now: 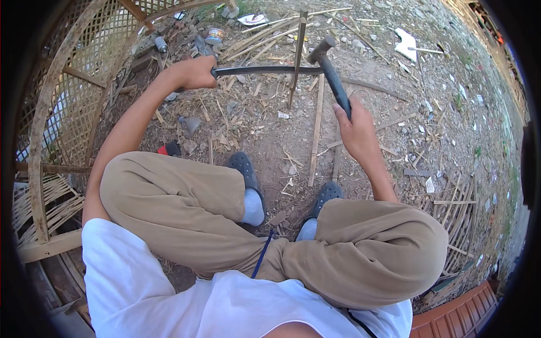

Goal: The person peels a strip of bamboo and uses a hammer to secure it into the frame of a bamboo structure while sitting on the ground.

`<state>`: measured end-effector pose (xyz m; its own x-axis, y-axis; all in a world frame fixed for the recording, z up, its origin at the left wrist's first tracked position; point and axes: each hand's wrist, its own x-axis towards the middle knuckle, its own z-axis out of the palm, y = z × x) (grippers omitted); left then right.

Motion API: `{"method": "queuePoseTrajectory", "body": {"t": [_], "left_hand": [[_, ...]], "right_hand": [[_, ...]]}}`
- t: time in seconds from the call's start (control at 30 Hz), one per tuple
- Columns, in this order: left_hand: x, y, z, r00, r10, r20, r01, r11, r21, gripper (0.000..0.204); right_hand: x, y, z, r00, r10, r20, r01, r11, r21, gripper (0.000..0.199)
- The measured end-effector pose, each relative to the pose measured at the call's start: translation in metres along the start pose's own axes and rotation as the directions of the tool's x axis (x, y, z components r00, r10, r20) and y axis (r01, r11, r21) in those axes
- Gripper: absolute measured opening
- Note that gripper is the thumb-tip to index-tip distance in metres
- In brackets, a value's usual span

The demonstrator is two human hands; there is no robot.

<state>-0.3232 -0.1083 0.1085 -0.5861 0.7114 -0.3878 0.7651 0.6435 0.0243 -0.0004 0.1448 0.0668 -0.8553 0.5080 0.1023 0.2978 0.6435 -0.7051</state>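
My left hand (198, 73) is closed round the handle of a machete (253, 70), its long dark blade stretching level to the right. An upright strip of bamboo (298, 48) crosses the blade near its far end; whether the edge is sunk into it I cannot tell. On the right, my right hand (359, 128) grips a hammer (337, 87) by its dark handle. The hammer's head is raised just beyond the blade's tip, close to the bamboo strip. Both hands are out in front of my knees, above littered ground.
A curved wooden frame with woven lattice (73, 84) stands at the left. Split bamboo strips (270, 39) lie at the far side, with a small tin (214, 36) beside them. A brown ridged plastic object (459, 312) is at the lower right. My shoes (245, 169) rest among wood scraps.
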Motion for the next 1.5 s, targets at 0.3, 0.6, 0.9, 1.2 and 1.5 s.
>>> {"method": "queuePoseTrajectory", "body": {"t": [0.3, 0.6, 0.9, 1.2, 1.5], "left_hand": [[-0.007, -0.016, 0.015, 0.995, -0.099, 0.027, 0.102, 0.980, -0.173, 0.063], [-0.012, 0.007, 0.001, 0.978, -0.167, 0.128, 0.183, 0.975, -0.129, 0.065], [0.018, 0.027, 0.005, 0.993, -0.091, 0.071, 0.103, 0.976, -0.191, 0.070], [0.018, -0.015, 0.033, 0.996, -0.085, 0.008, 0.084, 0.966, -0.246, 0.053], [0.013, -0.009, 0.038, 0.990, -0.138, 0.030, 0.141, 0.966, -0.215, 0.052]], "right_hand": [[-0.008, -0.028, -0.004, 0.986, -0.085, -0.145, 0.092, 0.995, 0.046, 0.021], [0.002, -0.026, 0.009, 0.995, -0.061, -0.078, 0.058, 0.998, -0.031, 0.024], [-0.006, 0.011, 0.012, 0.992, -0.053, -0.114, 0.034, 0.986, -0.164, 0.022], [-0.001, -0.012, 0.021, 0.993, -0.035, -0.111, 0.026, 0.997, -0.078, 0.020], [-0.002, -0.019, 0.014, 0.992, -0.093, -0.085, 0.081, 0.989, -0.126, 0.019]]}}
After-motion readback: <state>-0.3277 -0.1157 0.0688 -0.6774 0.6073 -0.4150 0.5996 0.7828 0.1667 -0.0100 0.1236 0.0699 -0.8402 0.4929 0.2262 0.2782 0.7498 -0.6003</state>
